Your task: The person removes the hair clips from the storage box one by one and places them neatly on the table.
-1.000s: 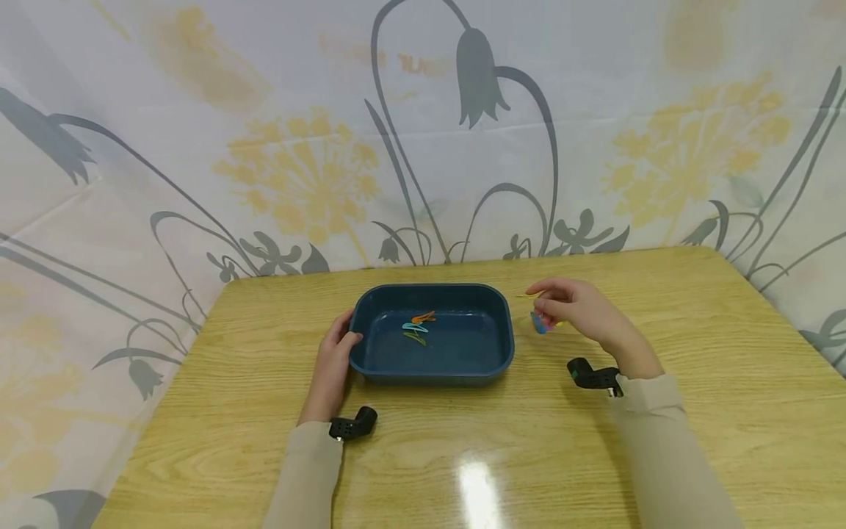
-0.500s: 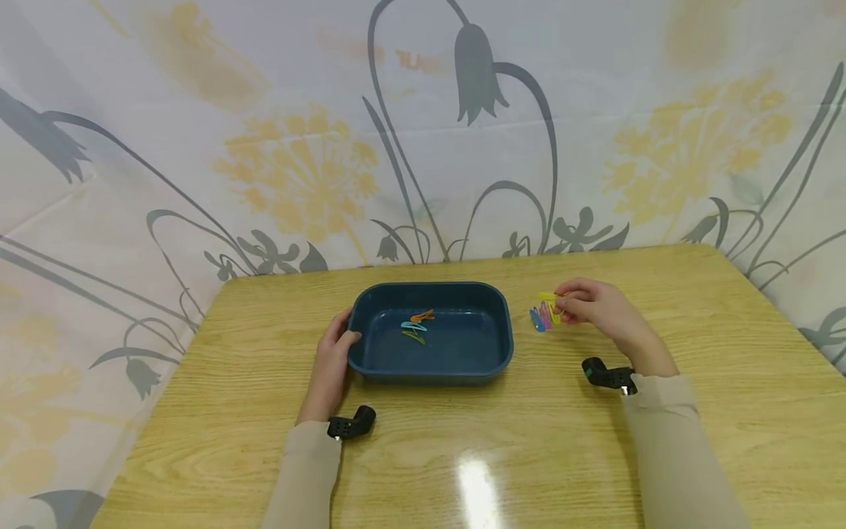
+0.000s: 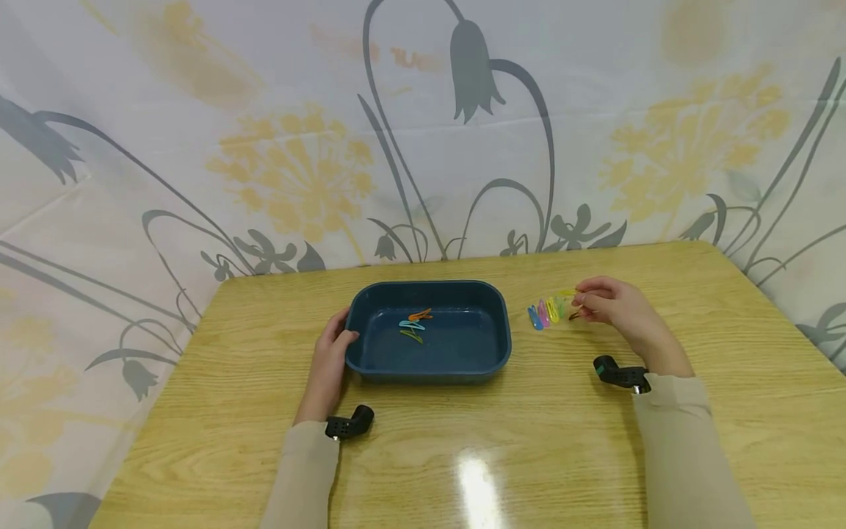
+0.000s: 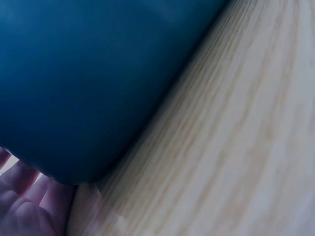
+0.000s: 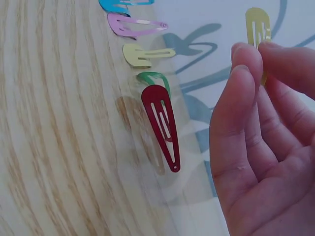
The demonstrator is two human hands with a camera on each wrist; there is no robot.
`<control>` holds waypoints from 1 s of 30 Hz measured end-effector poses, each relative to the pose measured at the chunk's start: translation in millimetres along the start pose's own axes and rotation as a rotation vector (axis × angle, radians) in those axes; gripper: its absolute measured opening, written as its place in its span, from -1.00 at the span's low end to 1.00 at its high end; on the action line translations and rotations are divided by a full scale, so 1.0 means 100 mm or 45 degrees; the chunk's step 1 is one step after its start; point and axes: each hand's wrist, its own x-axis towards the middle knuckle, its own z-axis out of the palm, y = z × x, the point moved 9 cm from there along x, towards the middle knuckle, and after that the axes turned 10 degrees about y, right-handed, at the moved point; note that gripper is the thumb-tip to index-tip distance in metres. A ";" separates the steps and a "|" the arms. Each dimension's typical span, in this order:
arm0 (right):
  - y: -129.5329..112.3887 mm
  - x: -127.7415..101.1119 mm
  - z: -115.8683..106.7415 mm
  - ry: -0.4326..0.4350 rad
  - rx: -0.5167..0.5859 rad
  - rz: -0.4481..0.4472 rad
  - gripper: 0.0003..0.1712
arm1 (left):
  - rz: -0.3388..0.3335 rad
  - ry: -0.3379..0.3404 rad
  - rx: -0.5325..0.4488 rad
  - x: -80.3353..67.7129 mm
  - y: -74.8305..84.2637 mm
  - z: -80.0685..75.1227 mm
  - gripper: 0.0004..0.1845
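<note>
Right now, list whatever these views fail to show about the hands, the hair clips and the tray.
- Left hand: in the left wrist view the blue tray fills the frame; only a corner of palm shows.
- Clips in the tray: too small in the head view to make out their shape.
- Yellow clip pinched by the right hand: its lower part is hidden behind the fingers.
- Green clip: partly hidden by the red clip.

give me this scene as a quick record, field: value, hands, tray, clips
left hand: left hand rests against the tray's left wall
right hand: right hand pinches a yellow clip
tray: blue tray on the table, between the hands
in tray: three clips, orange, teal and green
card: clear card right of the tray carrying blue, pink, yellow, green and red clips
</note>
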 end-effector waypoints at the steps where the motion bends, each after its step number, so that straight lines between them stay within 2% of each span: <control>1: 0.01 0.00 -0.01 0.010 0.008 0.004 -0.49 | 0.000 -0.002 -0.004 0.00 0.01 0.00 -0.48; 9: 0.09 -0.03 -0.11 0.102 -0.098 0.073 -0.41 | -0.006 0.016 0.033 0.06 -0.11 -0.04 -0.48; 18: 0.20 -0.02 -0.17 0.171 -0.043 0.140 -0.44 | 0.014 0.019 0.029 0.07 -0.08 -0.04 -0.49; 23: 0.30 -0.01 -0.18 0.176 -0.047 0.213 -0.44 | -0.002 0.012 0.038 0.07 -0.10 -0.04 -0.50; 30: 0.34 -0.01 -0.19 0.165 -0.056 0.230 -0.44 | 0.011 0.016 0.010 0.07 -0.08 -0.02 -0.50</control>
